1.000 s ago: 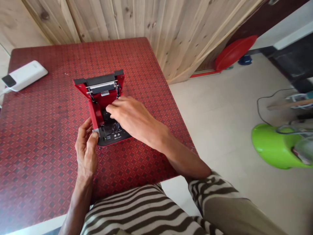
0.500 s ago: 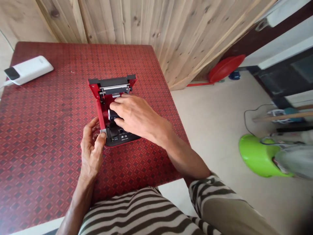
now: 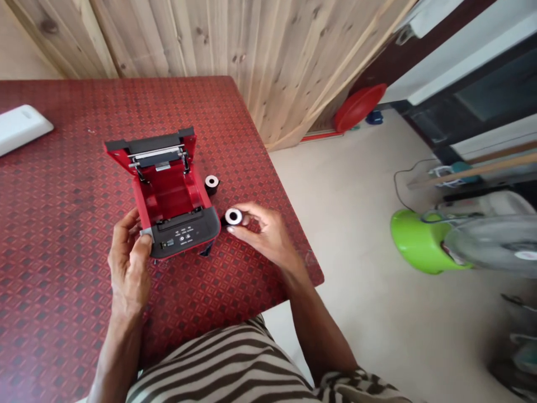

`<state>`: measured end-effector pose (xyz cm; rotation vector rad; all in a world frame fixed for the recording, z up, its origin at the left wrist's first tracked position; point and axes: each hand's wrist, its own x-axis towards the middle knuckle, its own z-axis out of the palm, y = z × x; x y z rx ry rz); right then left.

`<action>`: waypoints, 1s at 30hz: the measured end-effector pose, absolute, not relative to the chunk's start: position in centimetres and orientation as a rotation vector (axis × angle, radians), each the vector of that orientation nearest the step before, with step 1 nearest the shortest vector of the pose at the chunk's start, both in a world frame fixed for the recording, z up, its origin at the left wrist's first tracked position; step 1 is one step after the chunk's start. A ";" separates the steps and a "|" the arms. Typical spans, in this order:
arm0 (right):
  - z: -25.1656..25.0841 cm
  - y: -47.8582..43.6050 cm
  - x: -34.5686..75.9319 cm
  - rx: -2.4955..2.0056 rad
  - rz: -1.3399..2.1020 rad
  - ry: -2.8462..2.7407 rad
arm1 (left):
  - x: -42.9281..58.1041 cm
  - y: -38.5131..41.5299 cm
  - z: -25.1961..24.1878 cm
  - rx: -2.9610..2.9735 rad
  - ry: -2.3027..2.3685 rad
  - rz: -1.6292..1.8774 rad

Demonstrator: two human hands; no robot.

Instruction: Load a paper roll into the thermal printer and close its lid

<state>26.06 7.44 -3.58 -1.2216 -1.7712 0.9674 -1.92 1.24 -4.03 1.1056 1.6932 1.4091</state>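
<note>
Red printer [image 3: 170, 196], lid open, on the desk [image 3: 62, 235]: left hand [image 3: 128, 263] grips its front-left corner. Right hand [image 3: 262, 232], just right of the printer, pinches a black roll [image 3: 232, 217]; second roll [image 3: 211, 183] stands beside the printer's right wall.

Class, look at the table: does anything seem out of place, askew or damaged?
Nothing looks damaged. The red printer stands open with an empty bay; one roll lies beside it, another roll is in the right hand.

Printer [image 3: 168, 190]: red body, black front panel. Surface [image 3: 62, 184]: red with a dark diamond pattern. Rolls [image 3: 233, 216]: black with white ends; garment [image 3: 226, 369]: beige with dark stripes.
</note>
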 end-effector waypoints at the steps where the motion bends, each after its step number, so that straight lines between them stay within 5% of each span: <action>1: -4.5 7.4 25.6 -1.203 0.982 -1.785 | -1.9 1.3 -4.0 1.104 1.694 1.398; 20: -6.2 17.2 23.9 -1.114 1.150 -1.868 | -2.1 1.1 -4.2 1.095 1.656 1.384; 30: -4.1 17.3 24.2 -1.194 0.899 -1.821 | -2.4 1.1 -4.5 1.101 1.634 1.387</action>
